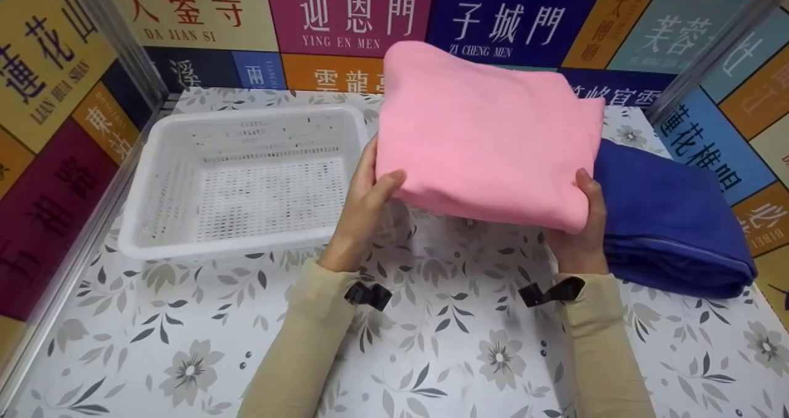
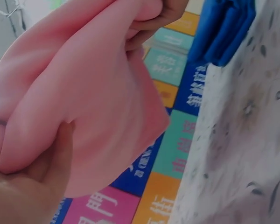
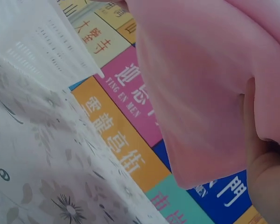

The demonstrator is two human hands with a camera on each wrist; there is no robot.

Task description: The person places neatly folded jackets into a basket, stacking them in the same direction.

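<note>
Between both hands, a folded pink cloth [image 1: 487, 134] is lifted above the table. My left hand [image 1: 365, 202] grips its left edge, with the thumb on top and the other fingers mostly hidden beneath. At the right edge my right hand [image 1: 582, 227] holds the cloth, thumb against the near corner. The left wrist view has the pink cloth [image 2: 93, 102] hanging in soft folds, the left thumb pressed into it. In the right wrist view the right hand [image 3: 268, 172] pinches the cloth's lower fold.
To the left stands a white perforated plastic basket [image 1: 246, 239]. A folded blue cloth [image 1: 672, 214] lies at the right, partly behind the right hand. The table [image 1: 431, 344] has a floral cover. Panels with large printed signs [image 1: 351, 11] enclose the back and sides.
</note>
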